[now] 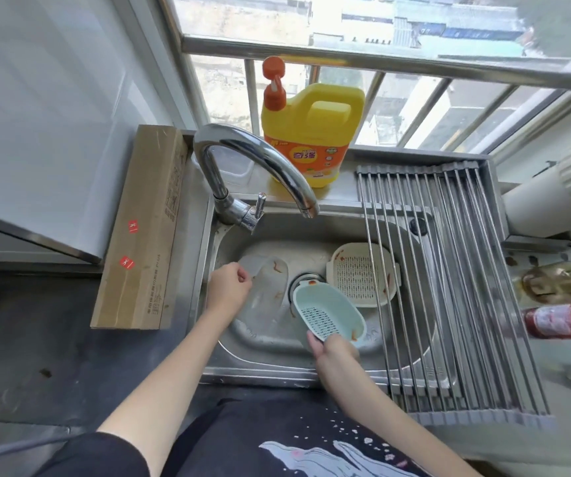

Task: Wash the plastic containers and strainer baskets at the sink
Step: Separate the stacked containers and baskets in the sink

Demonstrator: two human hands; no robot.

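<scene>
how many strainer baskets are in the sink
2. The light blue strainer basket is held at its near rim by the right hand. The cream strainer basket rests partly under the drying rack. None seem hidden.

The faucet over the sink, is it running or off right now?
Off, as far as the picture shows: no stream falls from the faucet spout, and the sink floor below it shows no splash.

The yellow detergent jug (311,132) on the window ledge carries an orange band with a yellow oval label reading "奇强" in red characters; the smaller print beside it is too small to read. The cardboard box (139,235) left of the sink bears printed lines and two red stickers, all illegible. The red bottle's (559,321) label is blurred
</scene>
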